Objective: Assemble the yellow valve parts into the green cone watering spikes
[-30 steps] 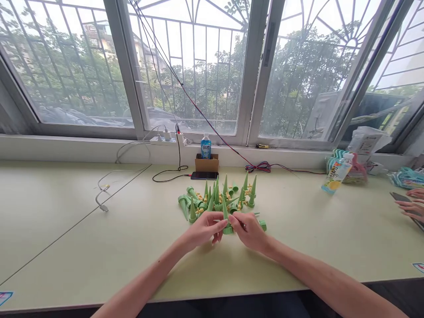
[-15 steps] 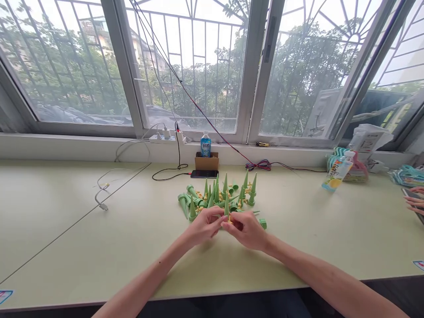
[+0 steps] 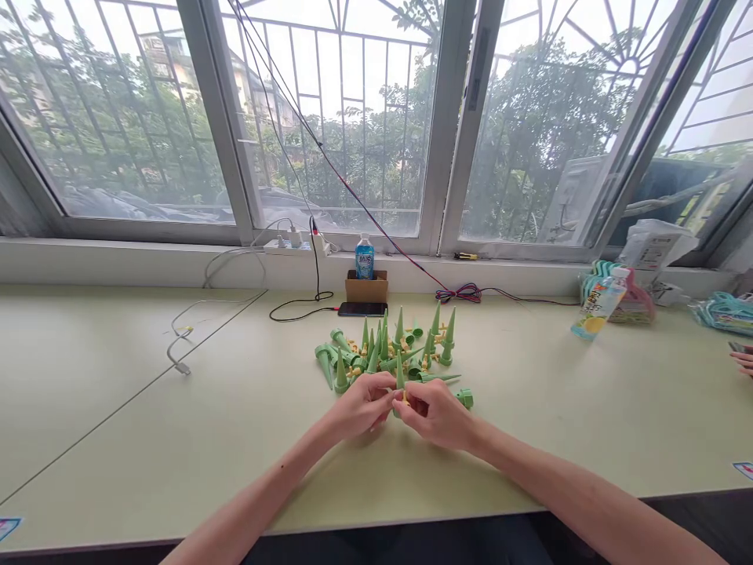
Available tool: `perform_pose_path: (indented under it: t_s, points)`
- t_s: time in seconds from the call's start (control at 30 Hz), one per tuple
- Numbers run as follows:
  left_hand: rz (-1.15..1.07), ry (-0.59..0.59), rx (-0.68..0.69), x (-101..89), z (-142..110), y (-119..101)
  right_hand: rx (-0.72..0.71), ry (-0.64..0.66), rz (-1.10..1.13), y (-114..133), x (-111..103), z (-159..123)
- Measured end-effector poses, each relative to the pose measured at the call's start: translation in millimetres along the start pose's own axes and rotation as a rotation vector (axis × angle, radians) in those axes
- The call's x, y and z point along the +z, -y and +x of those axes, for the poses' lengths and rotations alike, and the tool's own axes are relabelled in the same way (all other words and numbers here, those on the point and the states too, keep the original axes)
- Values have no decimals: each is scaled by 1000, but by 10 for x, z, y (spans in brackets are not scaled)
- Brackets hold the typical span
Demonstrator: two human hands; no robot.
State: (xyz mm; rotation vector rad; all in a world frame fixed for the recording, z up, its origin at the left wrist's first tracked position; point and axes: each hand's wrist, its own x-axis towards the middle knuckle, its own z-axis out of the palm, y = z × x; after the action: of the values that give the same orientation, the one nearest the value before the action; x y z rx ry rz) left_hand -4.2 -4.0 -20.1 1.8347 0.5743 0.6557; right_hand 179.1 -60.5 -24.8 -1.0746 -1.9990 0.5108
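My left hand (image 3: 368,404) is closed round the lower part of a green plastic plant-watering spike (image 3: 400,370), whose tip points up. From the other side, my right hand (image 3: 438,412) pinches a small yellow valve (image 3: 405,399) against the spike's base. The fingers hide most of the joint between them. Just behind my hands lies a pile of similar green spikes (image 3: 376,357), some upright and some on their sides, with yellow valves (image 3: 442,333) among them. A green cap-like piece (image 3: 464,398) lies right of my right hand.
A phone (image 3: 363,309) on a black cable lies behind the pile, before a cardboard box (image 3: 365,289) with a blue bottle (image 3: 365,257). A white cable (image 3: 182,366) lies left. Right are a tilted drink bottle (image 3: 598,304) and another person's hand (image 3: 744,359) at the table edge.
Both hands have shifted very slightly toward me with the spike and valve. At the far right, the other person's hand and dark device have moved mostly out of view.
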Motion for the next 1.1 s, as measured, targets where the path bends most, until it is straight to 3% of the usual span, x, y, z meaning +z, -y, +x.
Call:
perform_pose_path:
  t_s: [0.53, 0.8, 1.1]
  points:
    - [0, 42, 8, 8, -1, -12, -36, 22, -50, -1, 1, 11]
    - [-25, 29, -30, 23, 15, 20, -30, -23, -62, -43, 18, 20]
    - [-52, -15, 20, 22, 29, -48, -25, -54, 9, -54, 1, 20]
